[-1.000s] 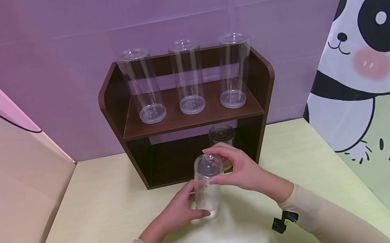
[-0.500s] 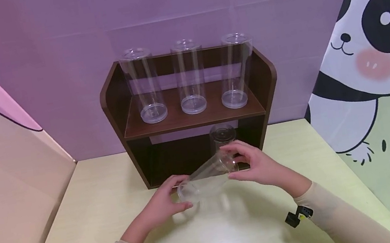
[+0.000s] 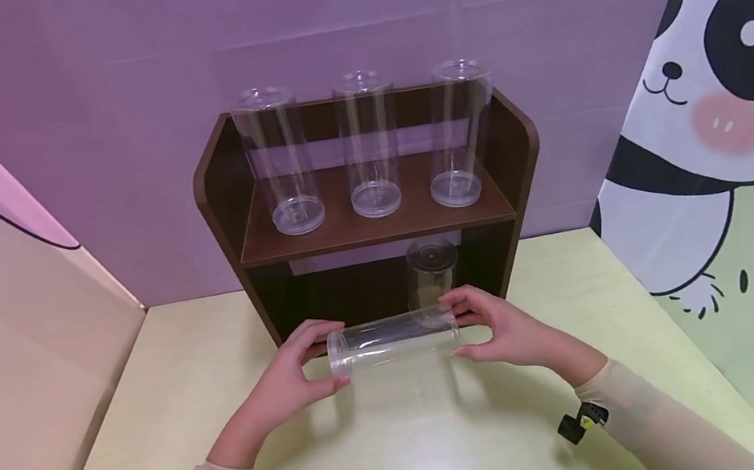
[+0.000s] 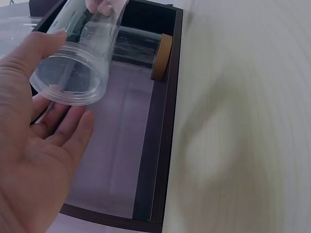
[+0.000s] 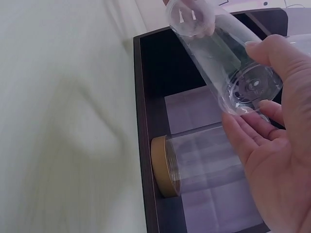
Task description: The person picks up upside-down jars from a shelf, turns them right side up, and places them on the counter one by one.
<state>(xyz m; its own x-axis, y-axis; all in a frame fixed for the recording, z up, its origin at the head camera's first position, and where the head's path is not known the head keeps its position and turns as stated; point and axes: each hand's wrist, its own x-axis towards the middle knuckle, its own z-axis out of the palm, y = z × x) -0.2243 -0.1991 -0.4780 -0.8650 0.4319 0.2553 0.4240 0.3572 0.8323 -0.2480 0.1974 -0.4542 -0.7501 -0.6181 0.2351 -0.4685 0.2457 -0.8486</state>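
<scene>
The clear jar (image 3: 392, 338) is held almost level before the lower compartment (image 3: 356, 291) of a dark brown shelf (image 3: 221, 169). The left hand (image 3: 289, 378) grips its ringed end (image 4: 68, 98), the right hand (image 3: 508, 329) its round, recessed base (image 5: 252, 85). Whether a transparent lid covers the ringed end, I cannot tell. Three clear cylindrical jars (image 3: 369, 147) stand upright on the upper board (image 3: 341, 228), see-through to the wood. Below, another jar (image 3: 433, 267) stands on its golden lid (image 5: 165, 166), its bottom hard to make out in the head view.
</scene>
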